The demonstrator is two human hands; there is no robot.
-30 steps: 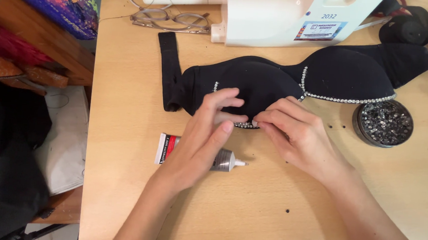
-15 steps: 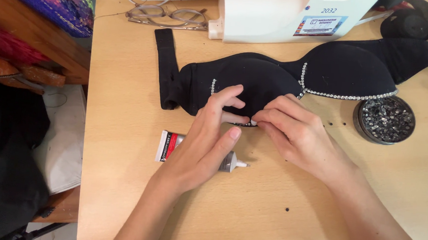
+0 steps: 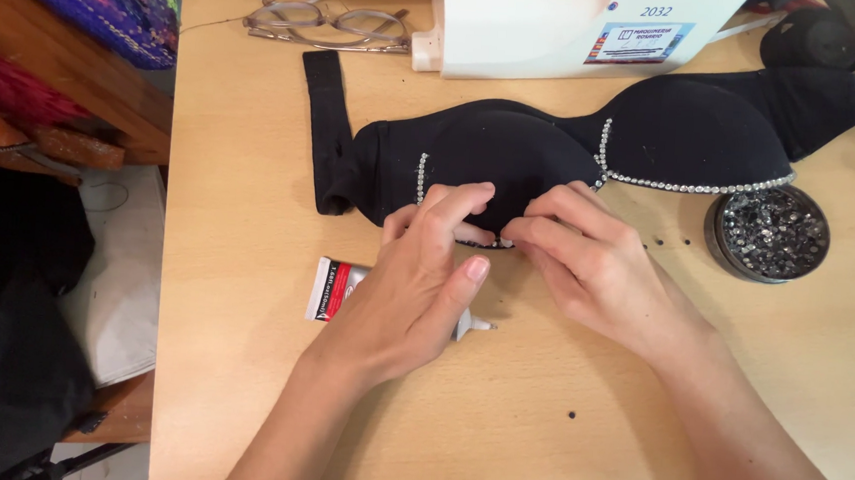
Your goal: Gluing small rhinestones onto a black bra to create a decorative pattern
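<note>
Near the middle of the surface [image 3: 237, 377], both hands are pressing on the lower edge of a black bra cup [image 3: 493, 159]. Left hand [image 3: 414, 289] and right hand [image 3: 591, 267] are pinching with curled fingers, apparently on rhinestone trim [image 3: 492, 243]. A glue tube [image 3: 336, 289] is lying under the left hand; a round tin of rhinestones [image 3: 771, 232] is sitting toward the right edge.

The bra [image 3: 514, 156] is matt black cloth with shiny rhinestone trim [image 3: 697, 186]. The table [image 3: 553, 449] is smooth pale wood. The tube [image 3: 339, 289] looks glossy.
</note>
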